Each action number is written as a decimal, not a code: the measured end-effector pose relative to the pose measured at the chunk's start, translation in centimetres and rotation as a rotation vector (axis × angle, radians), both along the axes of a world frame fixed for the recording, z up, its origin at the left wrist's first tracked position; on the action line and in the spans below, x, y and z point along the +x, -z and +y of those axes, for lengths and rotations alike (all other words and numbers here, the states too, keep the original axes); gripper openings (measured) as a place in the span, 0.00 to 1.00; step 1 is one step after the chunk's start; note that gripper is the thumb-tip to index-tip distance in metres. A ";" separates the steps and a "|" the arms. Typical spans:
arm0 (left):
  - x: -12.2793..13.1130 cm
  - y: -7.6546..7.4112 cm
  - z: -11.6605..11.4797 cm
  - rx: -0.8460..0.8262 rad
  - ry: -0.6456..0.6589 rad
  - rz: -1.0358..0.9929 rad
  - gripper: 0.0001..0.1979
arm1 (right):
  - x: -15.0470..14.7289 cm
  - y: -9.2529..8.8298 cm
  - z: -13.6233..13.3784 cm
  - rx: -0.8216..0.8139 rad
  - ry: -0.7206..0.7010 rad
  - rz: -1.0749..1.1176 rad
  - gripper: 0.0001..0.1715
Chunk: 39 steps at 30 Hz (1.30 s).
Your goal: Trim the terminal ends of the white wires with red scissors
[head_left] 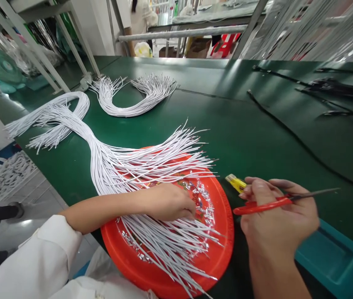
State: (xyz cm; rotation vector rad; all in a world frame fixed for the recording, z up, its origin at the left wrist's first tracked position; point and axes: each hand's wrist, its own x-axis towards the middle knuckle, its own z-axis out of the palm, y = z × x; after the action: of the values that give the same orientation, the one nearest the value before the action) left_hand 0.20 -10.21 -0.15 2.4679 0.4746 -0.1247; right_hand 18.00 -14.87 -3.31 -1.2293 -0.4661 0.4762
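Note:
A large bundle of thin white wires fans out over a round red tray on the green table. My left hand is closed low over the tray, between two parts of the bundle. Its fingertips are hidden, so I cannot make out what they pinch. Small silvery scraps lie scattered on the tray. To the right of the tray, my right hand is closed around scissors with red handles, their blade pointing right. A yellow tool with a pale end shows at its fingertips; whether it is held I cannot tell.
Other white wire bundles lie curved at the back left. Long black cables lie across the right side of the table. A teal plastic tray sits beneath my right wrist. Metal frame legs stand at the left.

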 end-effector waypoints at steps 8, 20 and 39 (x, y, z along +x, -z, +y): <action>0.7 -0.1 0.1 0.104 -0.489 -0.129 0.13 | 0.0 -0.1 -0.1 -0.030 -0.012 0.041 0.18; 1.2 1.8 0.2 -0.578 -0.462 -0.315 0.10 | -0.3 0.2 -0.4 -0.137 -0.150 0.043 0.18; 1.4 2.9 -0.6 -0.180 -0.576 -0.321 0.15 | 1.0 2.1 -1.0 -0.387 -0.618 -0.491 0.14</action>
State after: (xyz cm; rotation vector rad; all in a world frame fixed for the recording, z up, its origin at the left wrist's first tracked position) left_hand 1.56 -10.79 -3.08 2.0333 0.9552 0.4358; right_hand 18.99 -15.84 -5.42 -1.5769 -1.2358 0.8160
